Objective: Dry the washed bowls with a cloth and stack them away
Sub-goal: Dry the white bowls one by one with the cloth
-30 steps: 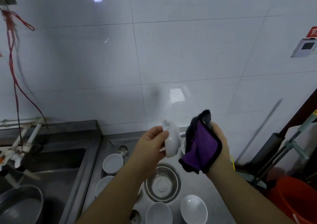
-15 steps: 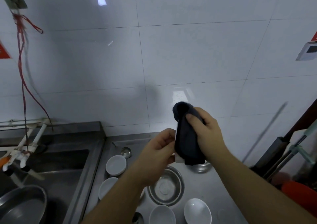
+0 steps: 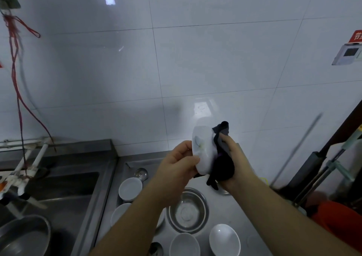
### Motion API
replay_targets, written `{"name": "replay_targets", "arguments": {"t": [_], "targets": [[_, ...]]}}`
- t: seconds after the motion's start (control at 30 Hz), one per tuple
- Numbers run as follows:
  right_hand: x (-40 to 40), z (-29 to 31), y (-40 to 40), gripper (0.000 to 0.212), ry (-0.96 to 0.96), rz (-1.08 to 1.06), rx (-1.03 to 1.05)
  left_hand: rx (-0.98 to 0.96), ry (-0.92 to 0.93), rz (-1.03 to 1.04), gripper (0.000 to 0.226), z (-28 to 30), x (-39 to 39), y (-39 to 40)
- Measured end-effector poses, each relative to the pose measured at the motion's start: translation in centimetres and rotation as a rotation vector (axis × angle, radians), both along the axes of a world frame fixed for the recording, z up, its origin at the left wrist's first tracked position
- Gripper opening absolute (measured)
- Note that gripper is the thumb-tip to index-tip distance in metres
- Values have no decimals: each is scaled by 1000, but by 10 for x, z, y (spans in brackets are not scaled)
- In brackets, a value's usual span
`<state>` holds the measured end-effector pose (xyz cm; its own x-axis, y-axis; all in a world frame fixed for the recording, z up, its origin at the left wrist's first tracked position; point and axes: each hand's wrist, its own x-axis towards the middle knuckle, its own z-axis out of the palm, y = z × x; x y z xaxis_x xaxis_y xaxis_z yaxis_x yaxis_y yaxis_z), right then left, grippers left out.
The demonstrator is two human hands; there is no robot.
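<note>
**Bowl held up, cloth against its back**

The left hand (image 3: 179, 162) pinches the rim of a white bowl (image 3: 203, 150), tipped on edge in the air above the counter (image 3: 231, 208), its hollow facing left. The right hand (image 3: 234, 162) grips a dark cloth (image 3: 223, 167) bunched against the bowl's outer side, fingers curled round it. Both forearms reach up from below. More white bowls (image 3: 224, 239) sit on the counter beside a steel bowl (image 3: 188, 210).

Half a second ago the dark cloth (image 3: 223, 165) covered the white bowl (image 3: 203, 153) between the hands; now the bowl shows, its inside turned toward the left hand (image 3: 176, 169), the cloth bunched behind it under the right hand (image 3: 235, 161).
</note>
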<state>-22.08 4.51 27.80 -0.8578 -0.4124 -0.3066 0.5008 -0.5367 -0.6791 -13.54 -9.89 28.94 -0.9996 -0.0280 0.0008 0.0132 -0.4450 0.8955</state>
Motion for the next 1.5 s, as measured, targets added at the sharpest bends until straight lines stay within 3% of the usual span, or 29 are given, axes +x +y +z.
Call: {"name": "replay_targets", "arguments": {"t": [0.13,0.33,0.5,0.6,0.77,0.9,1.03,1.17,1.27,1.33,1.4,1.5], "targets": [[-5,8,10,36,25,27,74,58,-85,-1,33,12,-4,-8],[3,12,6,41,-95,-12,-39,-78,80,-16,27,-1,-4,7],[16,8,5,39,-131,-10,-125,-522,192,52,19,-17,-2,21],[16,11,10,43,-109,-16,-86,-705,207,61,16,-19,0,20],[14,14,12,55,-100,-50,3,-1182,199,104,5,-21,-5,19],[15,17,13,52,-38,-125,56,-1375,191,96,21,-20,-10,21],[16,15,18,49,95,-133,210,-1613,258,3,10,-16,-17,16],[13,5,26,31,197,-221,359,-1675,351,-80,9,-15,-20,15],[11,-8,33,28,190,-203,349,-1656,381,-74,9,-24,-22,22],[8,-17,38,31,141,-178,294,-1552,402,-19,9,-32,-19,23],[5,-26,45,35,93,-164,233,-1444,358,104,24,-41,-15,23],[3,-40,58,40,40,-172,228,-1187,108,357,41,-55,-14,24]]}}
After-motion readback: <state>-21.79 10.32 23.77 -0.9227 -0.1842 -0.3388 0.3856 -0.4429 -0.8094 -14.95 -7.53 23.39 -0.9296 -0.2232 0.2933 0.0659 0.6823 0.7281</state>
